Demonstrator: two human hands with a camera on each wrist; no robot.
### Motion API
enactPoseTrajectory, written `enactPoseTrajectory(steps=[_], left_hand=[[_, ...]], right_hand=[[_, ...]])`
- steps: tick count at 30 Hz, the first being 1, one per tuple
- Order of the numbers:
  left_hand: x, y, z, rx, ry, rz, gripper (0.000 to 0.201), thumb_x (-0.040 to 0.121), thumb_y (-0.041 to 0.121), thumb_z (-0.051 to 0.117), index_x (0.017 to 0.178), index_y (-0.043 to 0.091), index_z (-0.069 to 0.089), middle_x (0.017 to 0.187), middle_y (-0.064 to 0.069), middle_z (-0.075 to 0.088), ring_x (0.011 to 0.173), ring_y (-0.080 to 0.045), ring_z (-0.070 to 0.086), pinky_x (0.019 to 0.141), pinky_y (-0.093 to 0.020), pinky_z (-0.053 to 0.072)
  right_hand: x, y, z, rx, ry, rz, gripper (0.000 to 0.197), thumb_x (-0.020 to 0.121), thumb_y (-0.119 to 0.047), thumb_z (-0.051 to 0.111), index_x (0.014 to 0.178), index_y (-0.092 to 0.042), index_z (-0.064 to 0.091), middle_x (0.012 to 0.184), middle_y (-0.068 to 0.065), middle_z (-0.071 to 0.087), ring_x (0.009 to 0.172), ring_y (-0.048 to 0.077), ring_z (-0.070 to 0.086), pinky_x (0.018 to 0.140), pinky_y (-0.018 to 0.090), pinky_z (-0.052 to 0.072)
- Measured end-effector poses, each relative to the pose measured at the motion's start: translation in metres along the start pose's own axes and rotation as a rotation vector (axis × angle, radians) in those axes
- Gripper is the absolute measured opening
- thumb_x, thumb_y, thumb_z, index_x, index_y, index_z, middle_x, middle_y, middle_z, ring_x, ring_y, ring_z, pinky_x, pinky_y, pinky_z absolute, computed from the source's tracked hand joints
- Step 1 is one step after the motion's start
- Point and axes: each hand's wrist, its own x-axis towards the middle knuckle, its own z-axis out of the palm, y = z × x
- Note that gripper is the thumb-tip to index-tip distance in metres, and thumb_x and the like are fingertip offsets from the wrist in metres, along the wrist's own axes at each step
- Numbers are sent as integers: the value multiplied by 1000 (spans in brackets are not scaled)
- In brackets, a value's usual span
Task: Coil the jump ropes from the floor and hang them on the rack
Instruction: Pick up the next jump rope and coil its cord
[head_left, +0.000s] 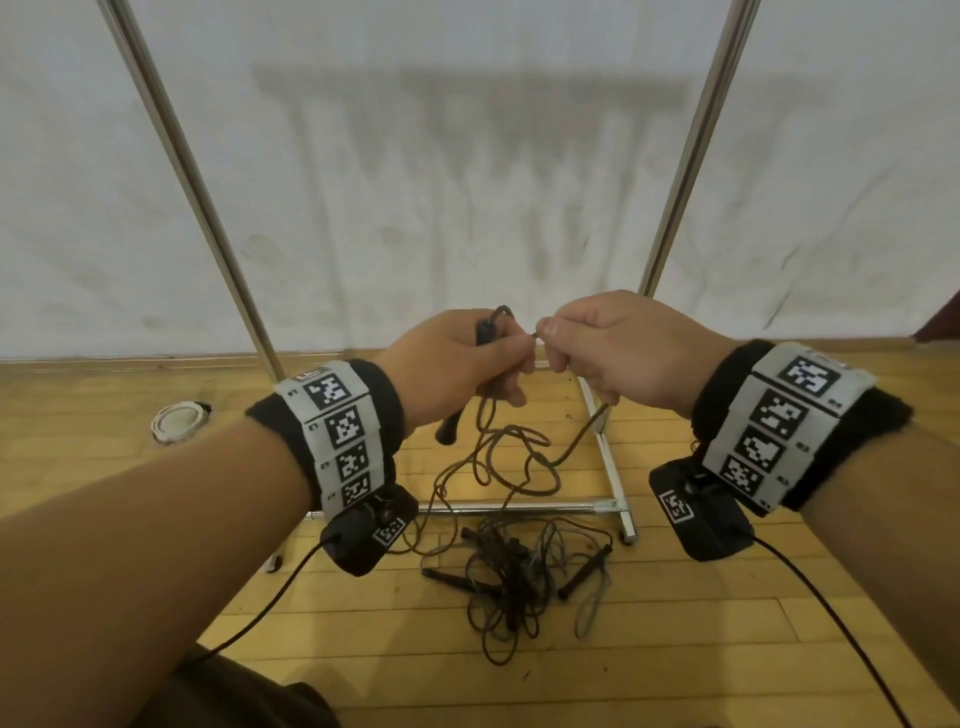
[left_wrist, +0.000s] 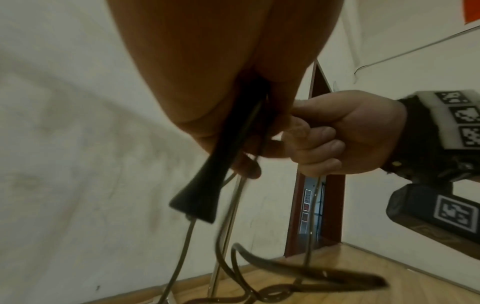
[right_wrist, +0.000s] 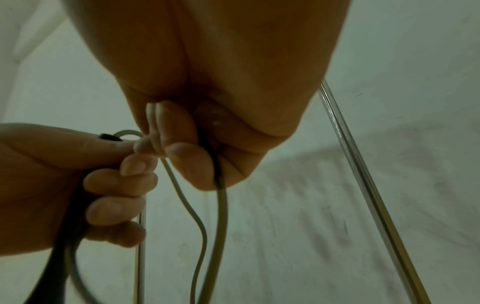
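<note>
The left hand (head_left: 457, 364) is gripping a black jump rope handle (left_wrist: 207, 170); the right hand (head_left: 613, 353) is pinching its cord (right_wrist: 221, 205).

Wooden plank floor (head_left: 675, 639), seen from my head camera, running to the foot of the pale wall. Directly on it: the metal base of the rack (head_left: 615, 483), one bar lying left to right and another running from near to far at its right end. Just nearer than the base lies a tangled pile of jump ropes (head_left: 511, 577), dark and grey cords mixed together, with black handles sticking out at its left and right sides. Well apart to the far left rests a small round white object (head_left: 178, 422); what it is cannot be told.
</note>
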Motion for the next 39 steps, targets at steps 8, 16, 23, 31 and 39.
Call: enactPoseTrajectory(steps=[8,16,23,31,39], left_hand=[[13,2,-24,80,418,-15,28,89,50,55,82,27,69,60,10,50,61,-21,48,65,-42,46],[19,-25,-67,111,742,-170,28,98,44,53,77,31,66,64,5,53,57,-18,51,57,-36,47],[14,-41,-85,79,747,-294,27,107,31,51,100,17,73,85,2,70,82,-22,67,83,-42,59],[8,-28,-35,117,211,-146,29,103,43,61,130,49,68,127,16,73,118,-32,70,103,-49,58],[5,-3,-1,202,15,-39,18,101,47,59,104,38,74,99,10,80,103,-42,74,93,-62,59]], right_hand=[[4,32,-6,-48,17,43,40,105,-43,47,82,-16,64,57,-4,47,52,18,45,59,39,45],[-7,109,-12,-297,-55,267,45,105,-51,36,84,-18,59,58,-5,54,49,8,57,74,46,56],[-9,125,-8,-480,-121,351,45,106,-50,30,86,-21,59,66,-4,57,53,10,61,57,27,46],[17,62,-10,-329,-27,88,45,106,-42,41,78,-19,66,51,-13,53,42,-1,48,50,20,40],[10,19,-8,-129,-17,-19,45,105,-43,44,77,-15,66,49,-12,47,43,3,42,53,28,36]])
